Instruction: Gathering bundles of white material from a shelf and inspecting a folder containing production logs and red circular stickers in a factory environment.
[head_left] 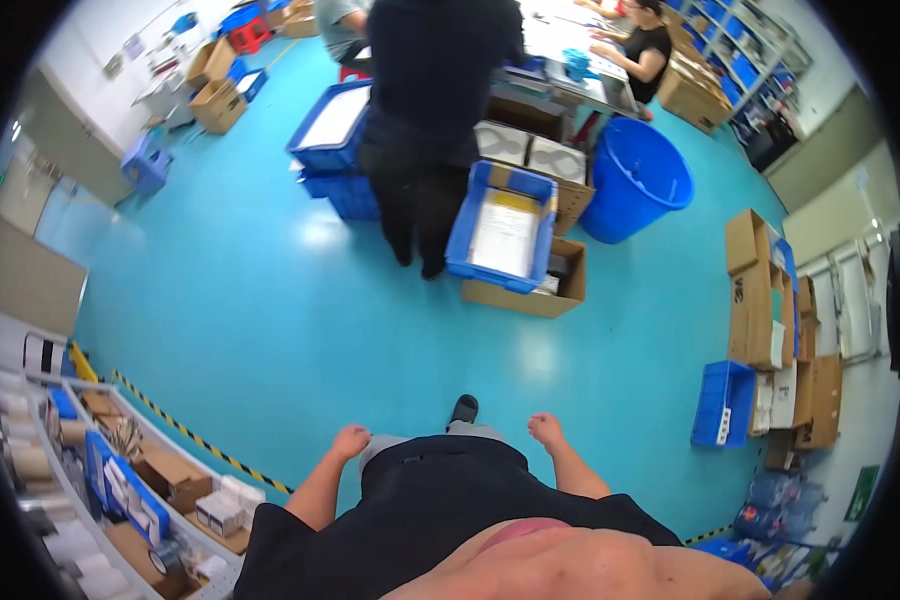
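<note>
Both arms hang beside my body over the turquoise floor (270, 330). My left hand (351, 440) is by my left thigh, its fingers loosely curled and nothing seen in them. On the other side my right hand (544, 430) is also curled in, apart from any object, with nothing visible in it. One dark shoe (463, 409) shows ahead of my grey shorts. Farther off stands a blue crate (457, 240) with white paper in it, resting over an open cardboard box (518, 300).
A person in dark clothes (435, 90) stands ahead between blue crates. To their right is a big blue bin (635, 185). A shelf (185, 530) loaded with boxes and rolls runs along my left. Cardboard boxes (750, 320) and a blue crate (710, 405) line the right wall.
</note>
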A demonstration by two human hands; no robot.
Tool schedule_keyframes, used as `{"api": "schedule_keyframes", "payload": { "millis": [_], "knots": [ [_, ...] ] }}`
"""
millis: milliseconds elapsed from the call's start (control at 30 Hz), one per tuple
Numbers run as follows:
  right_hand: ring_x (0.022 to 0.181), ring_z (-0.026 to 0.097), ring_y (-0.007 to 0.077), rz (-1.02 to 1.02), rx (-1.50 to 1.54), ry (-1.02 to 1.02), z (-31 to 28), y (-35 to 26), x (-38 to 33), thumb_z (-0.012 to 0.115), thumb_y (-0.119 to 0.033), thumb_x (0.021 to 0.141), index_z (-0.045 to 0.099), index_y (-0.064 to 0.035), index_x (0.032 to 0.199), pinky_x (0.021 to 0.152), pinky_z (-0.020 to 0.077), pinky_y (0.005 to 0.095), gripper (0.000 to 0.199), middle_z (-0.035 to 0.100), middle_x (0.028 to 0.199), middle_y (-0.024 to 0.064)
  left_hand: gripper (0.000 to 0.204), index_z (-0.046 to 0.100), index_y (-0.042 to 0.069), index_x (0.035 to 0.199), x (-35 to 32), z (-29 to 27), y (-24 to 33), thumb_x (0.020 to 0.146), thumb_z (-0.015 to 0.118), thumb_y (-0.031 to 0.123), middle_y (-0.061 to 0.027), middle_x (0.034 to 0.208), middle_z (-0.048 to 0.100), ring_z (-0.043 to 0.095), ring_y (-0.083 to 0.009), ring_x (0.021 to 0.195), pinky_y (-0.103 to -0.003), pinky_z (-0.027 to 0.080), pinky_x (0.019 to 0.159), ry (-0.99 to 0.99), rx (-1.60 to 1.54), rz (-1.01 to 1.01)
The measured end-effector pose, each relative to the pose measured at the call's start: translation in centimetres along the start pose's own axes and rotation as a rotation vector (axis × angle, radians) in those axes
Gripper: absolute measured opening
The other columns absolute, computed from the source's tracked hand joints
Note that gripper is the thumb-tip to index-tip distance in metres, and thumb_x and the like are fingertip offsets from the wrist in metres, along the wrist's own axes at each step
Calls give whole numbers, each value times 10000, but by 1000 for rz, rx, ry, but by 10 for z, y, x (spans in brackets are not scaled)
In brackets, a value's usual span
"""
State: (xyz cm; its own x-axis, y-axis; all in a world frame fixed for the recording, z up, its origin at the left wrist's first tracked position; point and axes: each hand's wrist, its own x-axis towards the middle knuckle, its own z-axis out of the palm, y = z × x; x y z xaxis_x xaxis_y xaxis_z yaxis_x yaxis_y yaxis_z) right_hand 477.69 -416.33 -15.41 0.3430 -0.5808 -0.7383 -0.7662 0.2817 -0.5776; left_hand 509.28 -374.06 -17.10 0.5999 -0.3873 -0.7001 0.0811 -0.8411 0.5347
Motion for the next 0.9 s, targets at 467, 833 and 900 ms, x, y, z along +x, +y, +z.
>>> {"api": "schedule_keyframes", "payload": {
  "millis": [467,833,900],
  "knots": [
    [712,595,137,57,289,137,-88,-63,59,603,-174,827,557,-30,1074,621,485,272,290,625,865,60,317,628,-7,911,145,35,196,795,568,282,-114,753,648,626,-203,664,-352,501,633,-260,109,-3],
    [683,597,142,259,384,318,-147,-111,91,593,-161,843,556,-29,1038,579,483,283,239,633,853,66,278,670,77,897,314,28,335,791,539,298,-156,884,663,634,-315,782,-403,506,708,-472,519,196],
    [644,597,144,364,359,316,-153,-126,97,609,-147,809,572,-25,1019,527,468,273,245,633,796,59,303,644,59,986,331,25,389,798,555,279,-161,933,656,640,-305,781,-393,509,725,-405,342,208]
  ]
}}
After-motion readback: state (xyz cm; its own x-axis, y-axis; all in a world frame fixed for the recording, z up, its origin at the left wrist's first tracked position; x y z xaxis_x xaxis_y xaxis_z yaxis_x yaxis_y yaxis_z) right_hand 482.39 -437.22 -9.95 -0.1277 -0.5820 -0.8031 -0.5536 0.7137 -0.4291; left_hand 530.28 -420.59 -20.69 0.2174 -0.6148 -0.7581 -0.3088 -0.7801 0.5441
